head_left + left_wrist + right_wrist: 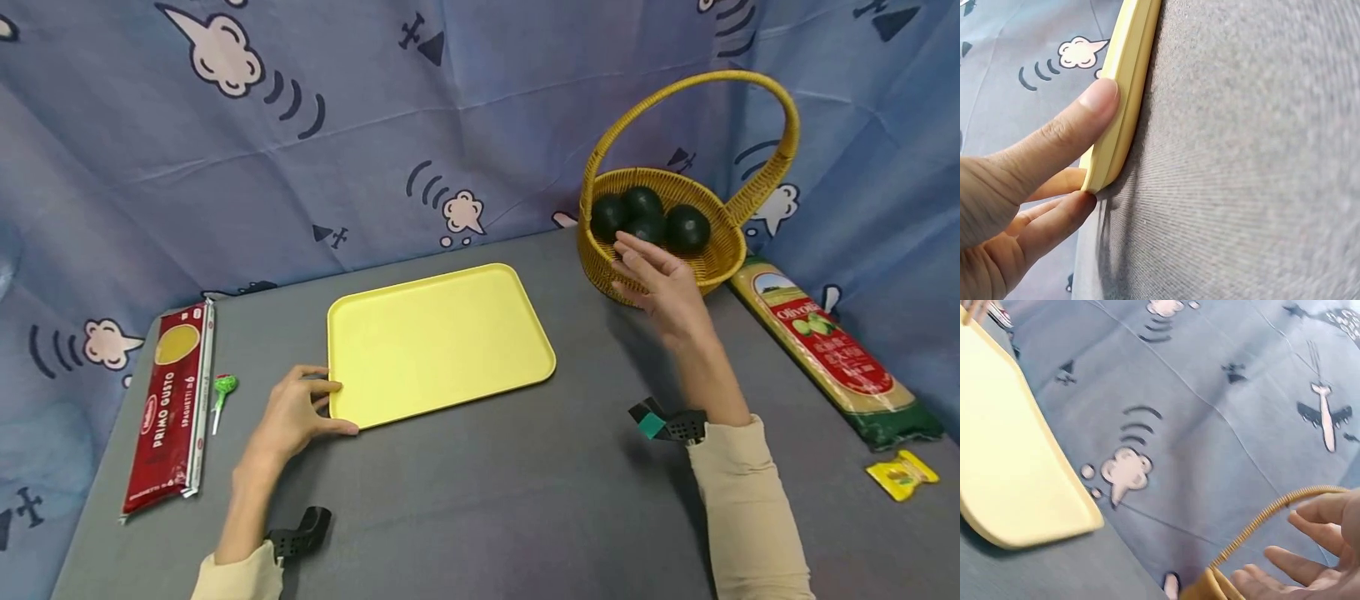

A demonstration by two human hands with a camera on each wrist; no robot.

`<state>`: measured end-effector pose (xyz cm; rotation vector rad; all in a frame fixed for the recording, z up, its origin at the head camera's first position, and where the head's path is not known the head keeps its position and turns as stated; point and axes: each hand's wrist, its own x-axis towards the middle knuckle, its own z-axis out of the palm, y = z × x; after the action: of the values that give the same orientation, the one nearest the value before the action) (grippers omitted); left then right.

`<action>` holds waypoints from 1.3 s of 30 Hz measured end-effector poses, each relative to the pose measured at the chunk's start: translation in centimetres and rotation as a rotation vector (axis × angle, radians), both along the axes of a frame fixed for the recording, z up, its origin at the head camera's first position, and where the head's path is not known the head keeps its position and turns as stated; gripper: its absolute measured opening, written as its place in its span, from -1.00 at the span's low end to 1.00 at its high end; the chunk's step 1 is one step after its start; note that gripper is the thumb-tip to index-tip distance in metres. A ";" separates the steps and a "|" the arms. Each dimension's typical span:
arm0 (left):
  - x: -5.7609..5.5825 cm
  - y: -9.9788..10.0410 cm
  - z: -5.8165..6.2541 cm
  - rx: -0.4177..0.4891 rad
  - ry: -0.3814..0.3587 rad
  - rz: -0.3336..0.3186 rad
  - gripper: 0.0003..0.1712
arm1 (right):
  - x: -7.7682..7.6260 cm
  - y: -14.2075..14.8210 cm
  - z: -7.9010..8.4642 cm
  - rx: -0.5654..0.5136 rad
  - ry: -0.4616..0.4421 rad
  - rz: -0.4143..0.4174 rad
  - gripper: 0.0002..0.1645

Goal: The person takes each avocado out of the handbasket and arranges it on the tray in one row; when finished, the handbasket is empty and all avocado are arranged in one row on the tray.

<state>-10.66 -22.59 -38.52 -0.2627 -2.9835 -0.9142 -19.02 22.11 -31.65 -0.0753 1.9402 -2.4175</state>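
A shallow yellow tray (442,342) lies flat on the grey table, with nothing on it. My left hand (296,410) holds its near left corner; the left wrist view shows the thumb (1099,100) along one edge and fingertips round the corner. At the back right, a woven yellow basket (592,265) with a tall handle contains several dark green round fruits (687,229), avocado-like. Over the basket's front rim hovers my right hand (663,292), fingers extended and nothing in them. The right wrist view has those fingers (1300,565) in front of the basket's handle (1254,528).
On the left lie a red spaghetti pack (168,408) and a green lollipop (222,387). Along the right side lie a long pasta bag (832,346) with a red label and a small yellow wrapped candy (902,476). A blue patterned cloth (375,125) hangs behind the table.
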 end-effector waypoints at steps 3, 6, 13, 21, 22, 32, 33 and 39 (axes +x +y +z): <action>0.0 -0.1 -0.1 -0.003 0.020 0.012 -0.21 | -1.0 1.3 0.4 -0.018 0.003 -0.119 -0.53; -0.1 -0.1 -0.2 -0.010 0.012 0.023 -0.21 | -2.2 2.6 0.6 0.009 -0.020 -0.238 -0.46; 0.0 -0.3 -0.1 -0.029 -0.002 0.021 -0.22 | -5.4 5.1 0.6 0.066 -0.098 -0.307 -0.39; 0.0 -0.6 0.1 -0.023 0.003 0.029 -0.22 | -8.5 6.7 0.0 0.168 -0.231 -0.225 -0.27; 0.0 -0.6 0.1 -0.016 0.000 0.032 -0.23 | -8.7 6.8 -0.1 0.169 -0.242 -0.215 -0.26; 0.1 -0.8 0.3 0.021 -0.025 0.061 -0.22 | -10.7 7.3 -0.7 0.208 -0.356 -0.152 -0.14; 0.1 -0.8 0.3 0.020 -0.028 0.065 -0.21 | -10.9 7.3 -0.8 0.218 -0.365 -0.142 -0.13; 0.3 -0.9 0.0 0.024 -0.046 0.077 -0.21 | -10.7 7.2 -1.5 0.237 -0.393 -0.070 -0.09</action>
<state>-10.41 -23.51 -38.51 -0.1277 -2.9977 -0.9607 -29.73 29.35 -33.14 0.4454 2.0405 -2.0214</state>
